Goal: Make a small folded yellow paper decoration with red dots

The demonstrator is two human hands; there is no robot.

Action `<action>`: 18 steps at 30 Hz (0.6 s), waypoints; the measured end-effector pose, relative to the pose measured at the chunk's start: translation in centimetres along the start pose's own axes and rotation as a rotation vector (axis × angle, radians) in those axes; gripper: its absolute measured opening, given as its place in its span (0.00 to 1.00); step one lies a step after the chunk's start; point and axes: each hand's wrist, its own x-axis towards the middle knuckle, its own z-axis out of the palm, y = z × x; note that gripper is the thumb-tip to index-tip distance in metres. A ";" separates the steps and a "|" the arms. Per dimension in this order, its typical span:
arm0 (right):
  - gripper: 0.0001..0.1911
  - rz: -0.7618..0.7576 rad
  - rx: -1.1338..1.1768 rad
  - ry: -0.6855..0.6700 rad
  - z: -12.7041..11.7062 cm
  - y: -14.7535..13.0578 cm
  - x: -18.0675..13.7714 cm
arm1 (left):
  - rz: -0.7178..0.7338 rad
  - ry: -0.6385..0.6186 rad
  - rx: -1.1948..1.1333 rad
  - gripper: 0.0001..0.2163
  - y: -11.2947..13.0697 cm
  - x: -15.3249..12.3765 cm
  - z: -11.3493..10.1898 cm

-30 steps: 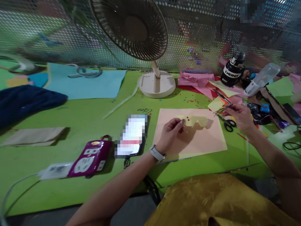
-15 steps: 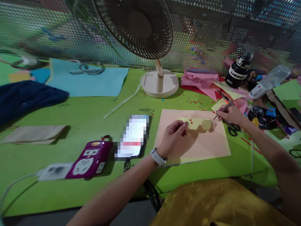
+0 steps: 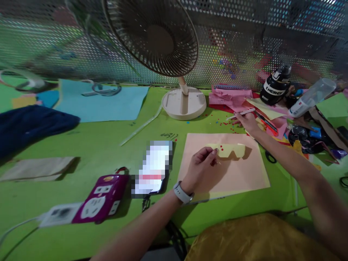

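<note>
Between the thumb and fingers of my left hand (image 3: pixel 202 163) is the left end of a pale yellow glasses-shaped paper cutout (image 3: pixel 233 150). A few tiny red squares (image 3: pixel 222 148) sit on the cutout near my fingertips. Beneath it lies a peach sheet of paper (image 3: pixel 195 188). My right hand (image 3: pixel 247 121) is closed around tweezers (image 3: pixel 241 114), whose tips point left over small red and blue paper bits (image 3: pixel 224 124) scattered on the green table.
A fan (image 3: pixel 185 105) stands behind the sheet. The phone (image 3: pixel 153 166) and a purple power strip (image 3: pixel 102 197) lie to the left. At right are a black bottle (image 3: pixel 275 87), a clear bottle (image 3: pixel 312 98), scissors (image 3: pixel 270 156), pink paper (image 3: pixel 231 98) and scraps.
My right hand has moved left and away from me with the tweezers, from beside the cutout's right end to the scattered bits. My left hand keeps its hold; the view has tilted up slightly.
</note>
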 end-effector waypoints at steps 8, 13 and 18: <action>0.26 -0.084 -0.117 -0.005 -0.3 1.3 0.3 | -0.009 0.002 -0.014 0.18 -0.3 0.1 -0.1; 0.22 -0.137 -0.219 0.022 -0.5 1.9 0.5 | -0.015 0.001 0.001 0.18 -0.2 0.1 0.0; 0.23 -0.166 -0.171 -0.015 -0.3 1.6 0.2 | -0.020 0.002 -0.001 0.18 -0.1 0.0 0.0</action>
